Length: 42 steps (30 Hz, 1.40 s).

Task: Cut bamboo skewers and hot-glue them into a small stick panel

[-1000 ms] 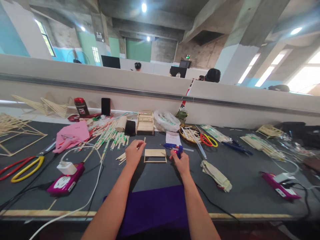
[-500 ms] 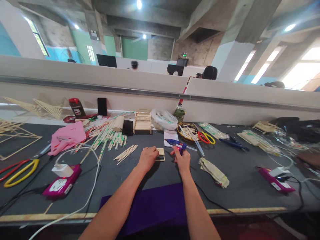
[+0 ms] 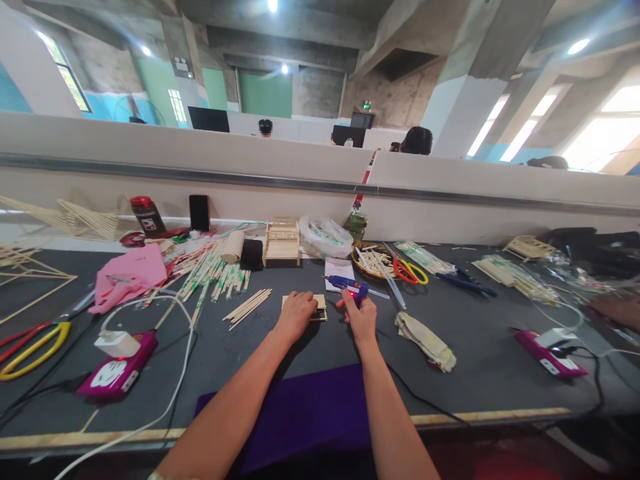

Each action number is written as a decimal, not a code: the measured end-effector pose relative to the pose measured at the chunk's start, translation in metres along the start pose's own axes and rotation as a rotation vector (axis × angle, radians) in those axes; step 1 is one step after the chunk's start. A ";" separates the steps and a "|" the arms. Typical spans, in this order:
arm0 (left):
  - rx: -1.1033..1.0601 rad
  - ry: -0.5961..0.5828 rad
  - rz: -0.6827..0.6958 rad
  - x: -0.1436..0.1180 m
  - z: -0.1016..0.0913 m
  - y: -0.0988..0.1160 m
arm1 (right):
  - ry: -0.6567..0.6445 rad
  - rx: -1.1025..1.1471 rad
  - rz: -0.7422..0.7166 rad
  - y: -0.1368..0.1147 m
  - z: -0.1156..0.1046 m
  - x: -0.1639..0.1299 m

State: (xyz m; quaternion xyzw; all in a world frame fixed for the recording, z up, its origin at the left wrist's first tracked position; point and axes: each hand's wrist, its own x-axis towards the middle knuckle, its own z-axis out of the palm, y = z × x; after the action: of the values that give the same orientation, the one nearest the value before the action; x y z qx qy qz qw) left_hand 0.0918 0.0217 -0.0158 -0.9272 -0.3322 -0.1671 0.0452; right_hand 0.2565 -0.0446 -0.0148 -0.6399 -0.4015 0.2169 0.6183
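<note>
My left hand (image 3: 296, 313) lies closed over a small flat panel of wooden sticks (image 3: 321, 307) on the dark table, covering most of it. My right hand (image 3: 361, 317) grips a blue glue gun (image 3: 350, 287) with a red light lit, its nozzle pointing left, just right of the panel. A loose bundle of plain sticks (image 3: 247, 306) lies to the left of my left hand. A purple cloth (image 3: 310, 407) covers the table's near edge between my forearms.
Wrapped chopsticks (image 3: 213, 270), a stick model (image 3: 282, 241), a pink cloth (image 3: 129, 275), scissors (image 3: 31, 339) and magenta power strips (image 3: 111, 373) (image 3: 544, 347) crowd the table. A basket of sticks (image 3: 373, 261), red scissors (image 3: 410, 272) and gloves (image 3: 426, 340) lie right. A low partition wall (image 3: 450, 193) runs behind.
My left hand came down from holding a single stick in the air onto the stick panel. A stick bundle now lies exposed to its left. My right hand kept the glue gun.
</note>
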 end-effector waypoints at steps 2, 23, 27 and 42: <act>0.000 -0.003 0.007 0.000 0.001 0.000 | -0.005 0.004 -0.001 -0.001 0.000 0.000; 0.034 -0.062 -0.019 0.000 -0.002 0.002 | 0.004 0.003 -0.019 -0.001 0.001 -0.001; 0.026 -0.071 -0.021 0.000 -0.002 0.002 | 0.003 0.006 -0.018 0.000 0.001 -0.001; 0.003 -0.036 -0.012 -0.002 0.002 0.001 | 0.001 0.020 -0.002 -0.002 0.002 -0.001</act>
State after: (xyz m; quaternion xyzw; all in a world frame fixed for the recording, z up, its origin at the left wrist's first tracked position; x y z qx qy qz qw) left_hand 0.0921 0.0201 -0.0183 -0.9280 -0.3387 -0.1502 0.0397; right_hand 0.2539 -0.0447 -0.0132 -0.6333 -0.3995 0.2198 0.6253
